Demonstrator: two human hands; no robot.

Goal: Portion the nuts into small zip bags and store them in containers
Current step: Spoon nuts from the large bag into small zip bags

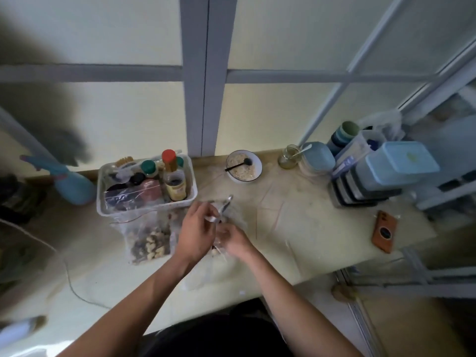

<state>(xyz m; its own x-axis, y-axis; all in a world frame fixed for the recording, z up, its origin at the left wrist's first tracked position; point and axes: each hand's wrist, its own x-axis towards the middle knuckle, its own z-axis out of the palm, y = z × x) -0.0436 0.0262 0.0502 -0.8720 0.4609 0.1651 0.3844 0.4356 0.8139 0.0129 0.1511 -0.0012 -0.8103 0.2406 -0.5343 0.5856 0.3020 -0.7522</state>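
A large clear bag of mixed nuts (150,240) lies on the pale table (309,228), left of my hands. My left hand (197,228) pinches something small and white together with the top of a small clear zip bag (226,210). My right hand (233,239) grips the same small bag lower down, its fingers curled round the plastic. A few nuts show under my hands at the bag's bottom. A metal spoon or clip (226,202) sticks out just beyond my left hand. Blur hides the finer detail.
A clear bin (146,186) with jars and bottles stands behind the nut bag. A white bowl of oats with a black spoon (243,166) sits at the back. Stacked blue-lidded containers (381,173) and a glass jar (289,157) are at the right, an orange phone (383,231) near the right edge.
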